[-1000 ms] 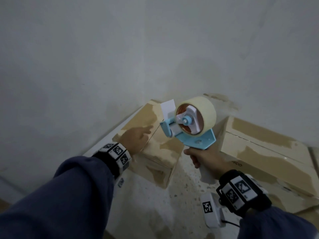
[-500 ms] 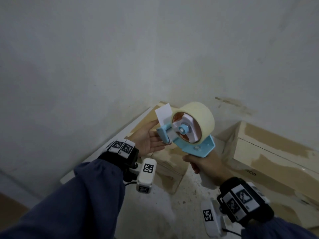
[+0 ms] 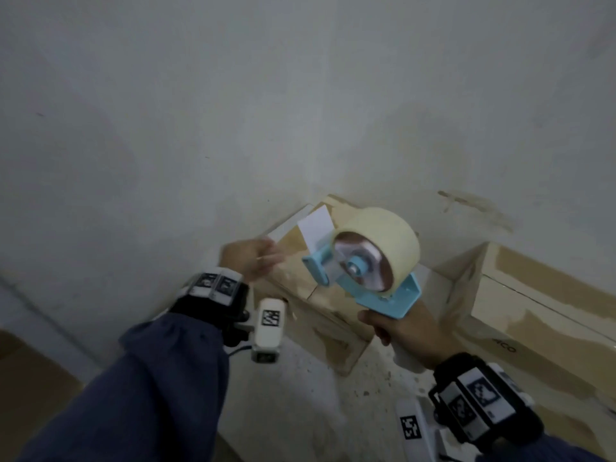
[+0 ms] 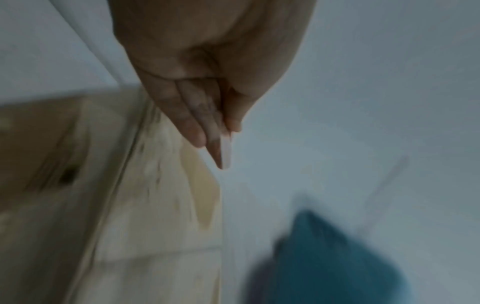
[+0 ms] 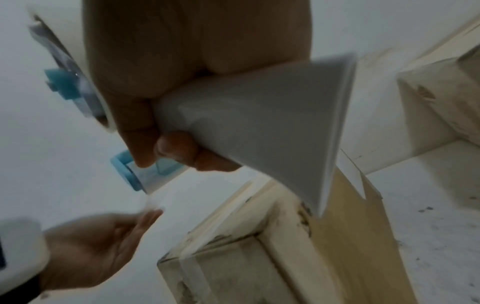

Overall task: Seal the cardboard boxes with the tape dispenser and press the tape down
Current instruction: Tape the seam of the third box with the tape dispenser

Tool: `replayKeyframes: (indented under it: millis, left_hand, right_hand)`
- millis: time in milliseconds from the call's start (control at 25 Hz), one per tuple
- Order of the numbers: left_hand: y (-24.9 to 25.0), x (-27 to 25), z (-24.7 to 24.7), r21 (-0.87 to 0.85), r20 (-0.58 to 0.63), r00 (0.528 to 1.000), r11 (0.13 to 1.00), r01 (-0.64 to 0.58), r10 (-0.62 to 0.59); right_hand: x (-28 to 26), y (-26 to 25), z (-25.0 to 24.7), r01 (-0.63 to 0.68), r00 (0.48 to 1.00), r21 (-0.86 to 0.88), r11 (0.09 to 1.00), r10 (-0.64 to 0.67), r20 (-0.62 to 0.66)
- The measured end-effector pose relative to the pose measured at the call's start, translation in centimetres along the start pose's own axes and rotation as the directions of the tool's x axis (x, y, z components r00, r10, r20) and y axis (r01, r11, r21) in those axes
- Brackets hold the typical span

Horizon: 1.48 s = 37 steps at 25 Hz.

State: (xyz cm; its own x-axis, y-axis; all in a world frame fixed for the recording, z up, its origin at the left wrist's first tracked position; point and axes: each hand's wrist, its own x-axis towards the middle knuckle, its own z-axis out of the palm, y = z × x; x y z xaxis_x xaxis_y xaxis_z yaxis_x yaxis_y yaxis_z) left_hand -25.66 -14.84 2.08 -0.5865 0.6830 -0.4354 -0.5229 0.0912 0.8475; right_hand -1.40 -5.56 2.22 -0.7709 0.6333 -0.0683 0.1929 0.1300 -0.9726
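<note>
Gripping the tape dispenser (image 3: 366,261), right hand (image 3: 405,335) has risen; left hand (image 3: 248,258) hovers, fingers straight.

Legible text: partial dark lettering "CO" on the front face of the right-hand cardboard box (image 3: 520,315). Remaining characters unreadable.

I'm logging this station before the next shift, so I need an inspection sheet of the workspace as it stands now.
Surface: white tabletop, speckled with debris.
Job's things: blue tape dispenser with cream tape roll, held in the air; small tan cardboard box below it, patchy old tape; larger cardboard box to its right.
Clutter: torn cardboard flap on the small box.
Grippers: right hand grips the dispenser's white handle; left hand, fingers straight, near the dispenser's front, blurred.
Cables: short lead at the left wrist camera.
Surroundings: plain grey-white wall.
</note>
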Motion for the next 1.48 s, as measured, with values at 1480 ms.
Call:
replayKeyframes:
  millis: [1480]
  left_hand:
    - [-6.2,3.0,0.7,0.988,0.138,0.973,-0.09,-0.123,0.186]
  right_hand:
    - [-0.3,4.0,1.1,-0.022,0.999,-0.217,0.976,0.028,0.024]
